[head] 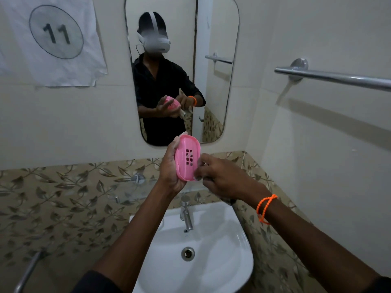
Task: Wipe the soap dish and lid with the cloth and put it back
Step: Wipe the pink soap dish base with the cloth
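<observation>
Hands meet above the white sink (237,261), in front of the mirror (213,66). Left hand (171,168) is clamped around the back of the pink soap dish (187,157), tilted on its edge with the slotted face toward the right hand (220,176). Right fingers are curled at the dish's lower rim, touching it; whether they pinch a cloth cannot be told. An orange band (265,207) circles the right wrist

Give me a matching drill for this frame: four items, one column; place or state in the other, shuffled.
1. soap dish
2. tap
3. wristband
4. towel rail

A. on the right wall
B. orange, on the right wrist
C. pink, held upright in the left hand
D. at the back of the white basin

Pairs: 1-C, 2-D, 3-B, 4-A
</observation>
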